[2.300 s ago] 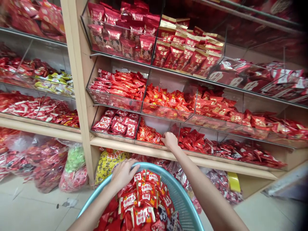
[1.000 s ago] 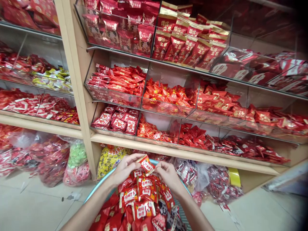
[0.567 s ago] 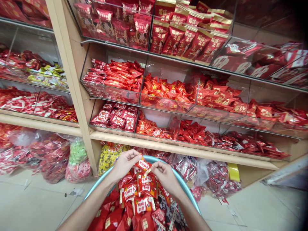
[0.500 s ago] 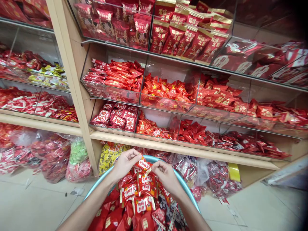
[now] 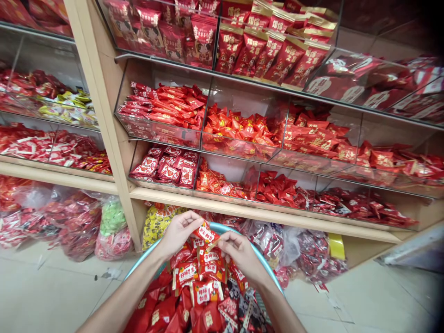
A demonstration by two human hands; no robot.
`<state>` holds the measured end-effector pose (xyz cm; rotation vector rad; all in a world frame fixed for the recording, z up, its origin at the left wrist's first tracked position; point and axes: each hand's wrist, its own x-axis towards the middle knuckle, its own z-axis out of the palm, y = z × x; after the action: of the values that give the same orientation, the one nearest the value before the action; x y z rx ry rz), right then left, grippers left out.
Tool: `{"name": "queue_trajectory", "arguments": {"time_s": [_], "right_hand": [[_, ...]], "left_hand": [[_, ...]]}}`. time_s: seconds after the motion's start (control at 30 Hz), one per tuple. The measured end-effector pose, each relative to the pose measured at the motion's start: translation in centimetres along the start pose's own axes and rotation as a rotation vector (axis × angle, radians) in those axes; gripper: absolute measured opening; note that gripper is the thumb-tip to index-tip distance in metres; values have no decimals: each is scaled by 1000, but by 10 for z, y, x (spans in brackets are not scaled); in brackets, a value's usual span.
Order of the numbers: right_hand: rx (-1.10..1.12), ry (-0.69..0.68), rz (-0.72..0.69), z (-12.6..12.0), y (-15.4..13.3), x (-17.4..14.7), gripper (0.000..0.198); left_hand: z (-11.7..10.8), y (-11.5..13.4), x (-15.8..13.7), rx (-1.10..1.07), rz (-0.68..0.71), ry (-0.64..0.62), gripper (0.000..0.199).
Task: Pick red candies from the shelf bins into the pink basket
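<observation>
Between my two hands is a small red candy packet (image 5: pixel 207 234) with a white label and gold edges. My left hand (image 5: pixel 182 231) pinches its upper left end, while my right hand (image 5: pixel 237 252) grips the right end between thumb and fingers. Both hands are over a light blue basket (image 5: pixel 268 263) heaped with red wrapped packets. Just below the held one lie similar packets with orange fruit prints, such as a white-labelled packet (image 5: pixel 206 292). Plain red packets (image 5: pixel 163 314) fill the lower left of the basket, and black-and-red ones (image 5: pixel 248 307) the lower right.
Ahead stands a wooden shelf unit (image 5: pixel 263 219) with clear bins (image 5: pixel 239 145) of red sweets. Beneath it, plastic bags (image 5: pixel 300 254) of sweets rest on the tiled floor (image 5: pixel 52 296), including a yellow bag (image 5: pixel 157 224). A wooden upright (image 5: pixel 100 106) divides the shelves at left.
The held packet has turned slightly and its label faces me at a different slant. My right hand has shifted a little lower. The view has moved slightly.
</observation>
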<state>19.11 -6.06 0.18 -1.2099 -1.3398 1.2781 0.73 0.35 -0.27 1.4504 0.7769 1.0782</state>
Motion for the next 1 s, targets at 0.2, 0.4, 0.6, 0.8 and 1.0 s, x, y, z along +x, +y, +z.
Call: {"name": "queue_trajectory", "arguments": {"time_s": [0.2,0.4,0.6,0.8,1.0], "right_hand": [[63,-71,-75,12,-4,-1,35],[154,-1,-25,16,-1,1,29],[408,49,20,8,-1,2,32],[193,4,-30,3,1,3,28],[121,35,-42,-1,6,6,30]], "left_hand": [[4,5,-2,96,98,-100,20],[13,7,-6,32,26,-133,36],[14,2,-6,-52,-59,-221,47],[14,3,-8,8,-109,-274,34],[-14,12,-4,131,-168,-233,37]]}}
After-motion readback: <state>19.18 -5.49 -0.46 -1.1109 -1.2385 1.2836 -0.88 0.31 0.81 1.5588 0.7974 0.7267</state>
